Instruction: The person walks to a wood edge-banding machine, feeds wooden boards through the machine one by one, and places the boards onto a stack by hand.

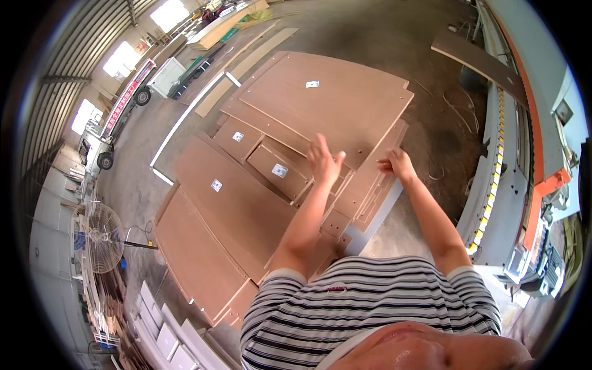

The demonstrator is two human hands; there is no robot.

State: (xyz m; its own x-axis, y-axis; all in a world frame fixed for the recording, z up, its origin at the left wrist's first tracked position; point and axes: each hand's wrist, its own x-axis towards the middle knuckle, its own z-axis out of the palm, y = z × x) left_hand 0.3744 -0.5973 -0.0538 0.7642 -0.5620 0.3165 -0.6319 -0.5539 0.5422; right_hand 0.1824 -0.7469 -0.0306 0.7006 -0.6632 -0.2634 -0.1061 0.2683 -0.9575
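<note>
Brown panels lie flat in stacks in front of the operator. The large top panel (345,111) sits at the far side, overlapping the boards below it. The small panel (271,160) and the long panel (240,213) lie to its near left.

Left hand (325,166): open, fingers spread, above the near edge of the large top panel; contact cannot be confirmed. Right hand (398,164): fingers curled, beside the stack's right edge; whether it grips anything cannot be determined.

Status, as judged: stacking is well advanced. Holes are present in several panels, and 4 white labels are visible, including 1 on the large top panel (312,84). Edges are not aligned, so squaring appears incomplete. Another brown board (478,61) rests by the machine (493,166), apart from the stacks; whether it belongs to this set cannot be determined.
</note>
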